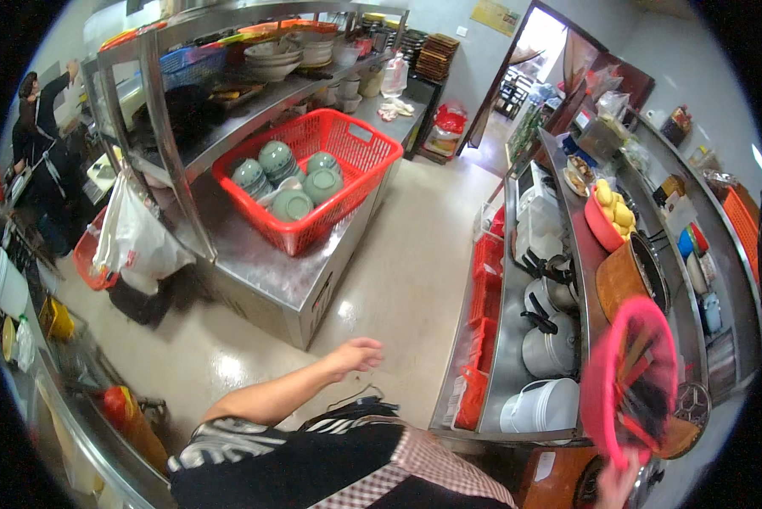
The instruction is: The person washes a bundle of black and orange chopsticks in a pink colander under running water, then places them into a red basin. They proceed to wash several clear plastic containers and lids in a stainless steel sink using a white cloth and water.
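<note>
My left hand [353, 356] is held out over the floor, fingers stretched and nothing in it. At the lower right, my right hand [619, 482] grips the rim of a bright pink plastic basket [597, 386]. The basket is tilted and smeared by motion. Long brown and dark pieces [640, 377] show inside it, too blurred to name. Beside it, nearest on the shelf, stands a large brown pot [623, 280]. Across the aisle a red plastic basket [313, 225] holds several green-grey bowls [292, 204] on the steel counter [271, 280].
On the right, steel shelves carry a pink basin [600, 222] of yellow round food, metal pots [551, 348] and a white bucket [544, 407]. Red crates [481, 339] stand low along them. A white bag [139, 233] hangs off the counter. Another person [37, 144] stands far left.
</note>
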{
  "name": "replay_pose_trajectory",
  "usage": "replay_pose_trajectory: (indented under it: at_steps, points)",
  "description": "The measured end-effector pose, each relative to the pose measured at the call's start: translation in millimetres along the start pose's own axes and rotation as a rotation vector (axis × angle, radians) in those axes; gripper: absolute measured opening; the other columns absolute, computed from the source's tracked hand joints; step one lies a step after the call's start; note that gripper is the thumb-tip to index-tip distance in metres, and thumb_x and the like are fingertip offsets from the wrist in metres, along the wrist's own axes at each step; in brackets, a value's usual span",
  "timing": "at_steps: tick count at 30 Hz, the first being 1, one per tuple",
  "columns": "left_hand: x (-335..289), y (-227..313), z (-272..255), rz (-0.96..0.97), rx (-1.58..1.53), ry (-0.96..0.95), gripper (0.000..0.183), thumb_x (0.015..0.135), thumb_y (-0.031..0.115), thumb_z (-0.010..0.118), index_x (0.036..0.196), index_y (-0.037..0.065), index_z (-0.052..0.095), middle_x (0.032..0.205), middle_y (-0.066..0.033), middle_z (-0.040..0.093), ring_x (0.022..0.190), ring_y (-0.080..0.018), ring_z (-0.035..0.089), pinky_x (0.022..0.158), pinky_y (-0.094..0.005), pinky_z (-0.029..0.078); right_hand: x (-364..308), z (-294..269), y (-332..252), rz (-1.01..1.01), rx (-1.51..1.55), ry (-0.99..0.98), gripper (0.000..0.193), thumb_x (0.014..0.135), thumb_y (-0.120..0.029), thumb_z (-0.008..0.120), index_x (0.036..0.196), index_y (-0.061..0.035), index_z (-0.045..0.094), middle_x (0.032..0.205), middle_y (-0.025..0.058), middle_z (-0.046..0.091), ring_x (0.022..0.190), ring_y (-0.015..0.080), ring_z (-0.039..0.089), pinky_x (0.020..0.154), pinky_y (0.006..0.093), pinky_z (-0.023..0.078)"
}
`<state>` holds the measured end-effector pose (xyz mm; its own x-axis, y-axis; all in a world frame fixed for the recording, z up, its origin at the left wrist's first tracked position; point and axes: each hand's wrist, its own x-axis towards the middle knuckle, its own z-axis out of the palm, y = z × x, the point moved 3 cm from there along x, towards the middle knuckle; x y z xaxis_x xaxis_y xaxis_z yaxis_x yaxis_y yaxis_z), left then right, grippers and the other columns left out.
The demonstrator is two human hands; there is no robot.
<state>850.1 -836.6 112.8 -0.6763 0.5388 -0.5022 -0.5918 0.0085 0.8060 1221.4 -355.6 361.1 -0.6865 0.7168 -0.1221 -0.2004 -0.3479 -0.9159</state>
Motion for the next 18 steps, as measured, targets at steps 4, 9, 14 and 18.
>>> replay_pose_trajectory:
  at_steps: [4,9,14,18]
  points:
    - [-45.1,25.1,-84.2,0.138,-0.16,0.228,0.027,0.086,0.015,0.057,0.112,0.007,0.054,0.095,-0.0033,0.064,0.079,-0.0105,0.059,0.071,-0.026,0.048,111.2,186.5,53.4,0.21,0.139,-0.083,0.008,0.079,-0.008,0.055,0.072,-0.0107,0.053,0.067,0.0008,0.056,0.054,0.0125,0.053,0.05,0.0237,0.048]
    - [-123.6,16.9,-137.0,0.211,-0.342,0.637,0.029,0.085,0.014,0.057,0.113,0.006,0.053,0.096,-0.0061,0.064,0.081,-0.0126,0.061,0.069,-0.0271,0.049,234.6,394.5,124.8,0.361,0.13,-0.487,0.006,0.079,-0.006,0.054,0.074,-0.0089,0.053,0.067,0.0022,0.057,0.059,0.0156,0.057,0.056,0.0276,0.051]
    - [-165.2,-18.6,-163.2,0.339,-0.53,0.95,0.03,0.085,0.015,0.053,0.114,0.006,0.052,0.098,-0.0079,0.063,0.082,-0.0157,0.061,0.071,-0.0304,0.049,288.0,565.8,183.1,0.559,0.115,-0.742,0.008,0.077,-0.007,0.057,0.075,0.0003,0.055,0.073,0.0112,0.061,0.063,0.0232,0.061,0.055,0.0277,0.057]
    - [-164.7,-25.6,-135.2,0.443,-0.723,1.158,0.032,0.084,0.017,0.053,0.114,0.005,0.051,0.098,-0.0085,0.063,0.083,-0.0176,0.061,0.071,-0.0316,0.049,324.3,658.3,243.2,0.771,0.092,-0.884,0.01,0.077,-0.007,0.055,0.076,0.0026,0.055,0.076,0.0143,0.061,0.065,0.0254,0.062,0.056,0.028,0.058]
